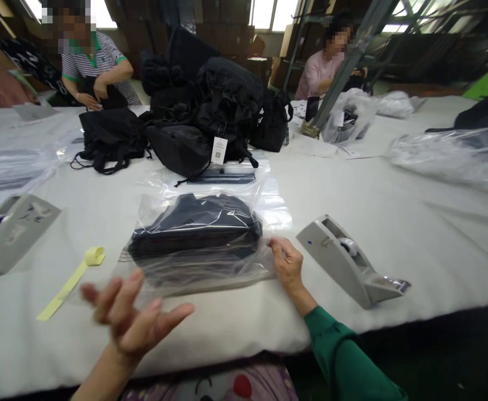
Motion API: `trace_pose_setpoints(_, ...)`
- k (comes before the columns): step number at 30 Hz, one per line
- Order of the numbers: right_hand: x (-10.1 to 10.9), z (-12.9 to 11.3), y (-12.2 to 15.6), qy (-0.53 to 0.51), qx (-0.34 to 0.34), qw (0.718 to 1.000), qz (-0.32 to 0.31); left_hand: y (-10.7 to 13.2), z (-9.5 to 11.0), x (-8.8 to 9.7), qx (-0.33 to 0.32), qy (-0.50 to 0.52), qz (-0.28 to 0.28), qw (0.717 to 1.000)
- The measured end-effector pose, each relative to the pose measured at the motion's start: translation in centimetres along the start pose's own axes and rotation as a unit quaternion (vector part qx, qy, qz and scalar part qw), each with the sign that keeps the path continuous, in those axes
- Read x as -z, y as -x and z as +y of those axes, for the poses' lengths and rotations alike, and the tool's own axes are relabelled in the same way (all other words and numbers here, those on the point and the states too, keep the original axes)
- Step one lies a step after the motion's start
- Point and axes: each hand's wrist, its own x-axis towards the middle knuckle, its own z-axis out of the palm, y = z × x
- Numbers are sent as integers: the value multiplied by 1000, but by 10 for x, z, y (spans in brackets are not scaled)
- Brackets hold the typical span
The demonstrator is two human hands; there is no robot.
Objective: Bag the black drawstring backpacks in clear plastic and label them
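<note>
A dark folded bag sealed inside a clear plastic bag (198, 234) lies on the white table (415, 223) in front of me. My right hand (286, 263), in a green sleeve, pinches the plastic bag's right edge. My left hand (133, 317) hovers palm up and blurred just in front of the bag's near left corner, fingers spread and holding nothing.
A grey tape dispenser (348, 260) stands right of the bag, another (12, 231) at the far left. A yellow strip (72, 281) lies near my left hand. Black bags (210, 111) are piled at the back, where two other people work. Clear plastic bags (448, 153) lie at right.
</note>
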Motion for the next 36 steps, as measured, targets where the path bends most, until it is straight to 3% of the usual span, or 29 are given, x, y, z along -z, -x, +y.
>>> trace_pose_setpoints(3, -1, -4, -3, 4, 6, 1000, 3, -34, 14, -25, -111, -35, 57, 992)
trace_pose_setpoints(7, -2, -4, -7, 4, 12, 1000, 3, -79, 0, -44, -217, -63, -1, 974)
trace_pose_setpoints(11, -2, 1, -9, 5, 8, 1000, -13, -86, -10, -44, -212, -36, -1, 977)
trace_pose_setpoints(16, -1, 11, -12, 29, -13, 999, -10, -84, -6, -40, -207, -26, -1, 978)
trace_pose_setpoints(18, 4, 11, -13, 47, -17, 999, 15, -87, -5, -40, -200, -17, -8, 980)
trace_pose_setpoints(21, 19, -5, -13, 77, -6, 992, 101, -89, -5, -39, -197, -6, -19, 980)
trace_pose_setpoints(22, 24, -15, -12, 91, 26, 987, 126, -90, -5, -39, -199, -7, -19, 980)
trace_pose_setpoints(24, 30, -40, -11, 126, 160, 971, 122, -90, -6, -39, -203, -9, -18, 979)
trace_pose_setpoints(26, 29, -64, -10, 156, 333, 929, 37, -89, -6, -40, -207, -7, -15, 978)
trace_pose_setpoints(28, 19, -79, -10, 176, 433, 882, -64, -87, -6, -40, -216, -8, -7, 976)
trace_pose_setpoints(31, -1, -75, -9, 203, 461, 854, -131, -85, -9, -39, -258, -22, -14, 966)
trace_pose_setpoints(36, -14, -51, -2, 207, 451, 857, -137, -82, -11, -38, -290, -54, -49, 954)
